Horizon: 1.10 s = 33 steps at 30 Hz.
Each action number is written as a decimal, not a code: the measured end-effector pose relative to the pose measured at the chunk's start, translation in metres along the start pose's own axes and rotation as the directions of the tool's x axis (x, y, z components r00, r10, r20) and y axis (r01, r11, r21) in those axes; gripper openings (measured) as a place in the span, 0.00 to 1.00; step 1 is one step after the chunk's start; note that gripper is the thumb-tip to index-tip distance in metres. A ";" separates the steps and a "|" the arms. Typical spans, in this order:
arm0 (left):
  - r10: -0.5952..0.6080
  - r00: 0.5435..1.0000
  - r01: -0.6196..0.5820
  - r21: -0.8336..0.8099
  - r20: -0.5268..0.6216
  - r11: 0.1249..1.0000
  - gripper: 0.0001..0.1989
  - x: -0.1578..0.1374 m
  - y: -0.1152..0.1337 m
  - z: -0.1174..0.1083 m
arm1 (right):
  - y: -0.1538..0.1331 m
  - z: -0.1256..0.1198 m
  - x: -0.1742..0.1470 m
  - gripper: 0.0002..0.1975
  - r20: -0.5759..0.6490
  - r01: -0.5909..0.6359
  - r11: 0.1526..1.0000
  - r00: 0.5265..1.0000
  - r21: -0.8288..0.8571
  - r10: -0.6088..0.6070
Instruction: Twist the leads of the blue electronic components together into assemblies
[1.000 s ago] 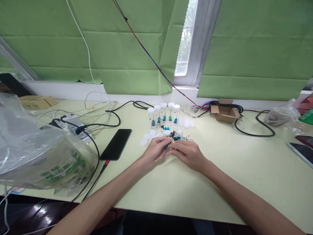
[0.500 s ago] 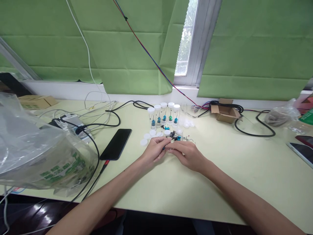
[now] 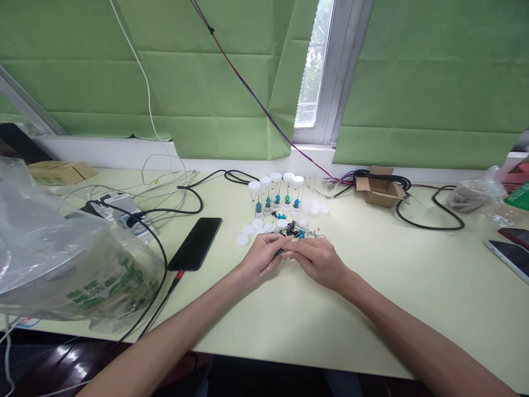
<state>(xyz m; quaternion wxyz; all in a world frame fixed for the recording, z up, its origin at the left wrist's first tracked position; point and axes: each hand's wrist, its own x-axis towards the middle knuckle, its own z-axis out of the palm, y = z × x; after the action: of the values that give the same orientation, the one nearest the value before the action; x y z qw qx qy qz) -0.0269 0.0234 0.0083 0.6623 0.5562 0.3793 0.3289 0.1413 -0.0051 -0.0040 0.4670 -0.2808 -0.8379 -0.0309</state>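
Between the front and back edges of the table [image 3: 264,325], the left hand [image 3: 261,256] pinches a small blue part [image 3: 279,252], mostly hidden. The right hand [image 3: 320,259] bunches its fingers alongside; whether they grip anything, I cannot tell.

Clear plastic is caught in the vials [image 3: 255,199], blue plastic, seemingly, in the held part [image 3: 279,252]!
A glassy gloss is now carried by the black phone [image 3: 195,244], crinkled film by the bag [image 3: 78,264]; dull cardboard is seen in the open box [image 3: 382,197], creased matt cloth in the blind [image 3: 198,82], smooth satin on the tabletop [image 3: 289,325].
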 end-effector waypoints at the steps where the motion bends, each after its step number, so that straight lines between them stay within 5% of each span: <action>1: -0.003 1.000 0.003 0.002 -0.001 1.000 0.18 0.000 0.000 0.000 | 0.000 0.000 0.000 0.11 -0.003 0.003 1.000 1.000 -0.003 -0.003; 33: 0.019 0.999 -0.026 -0.143 -0.049 0.989 0.15 -0.001 0.002 0.001 | -0.002 0.000 -0.003 0.08 0.026 -0.050 0.998 0.998 -0.023 0.050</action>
<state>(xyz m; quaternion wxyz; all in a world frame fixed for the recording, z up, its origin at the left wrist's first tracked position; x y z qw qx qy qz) -0.0270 0.0226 0.0108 0.6876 0.5034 0.3640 0.3759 0.1410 -0.0082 -0.0057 0.4534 -0.3072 -0.8363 -0.0250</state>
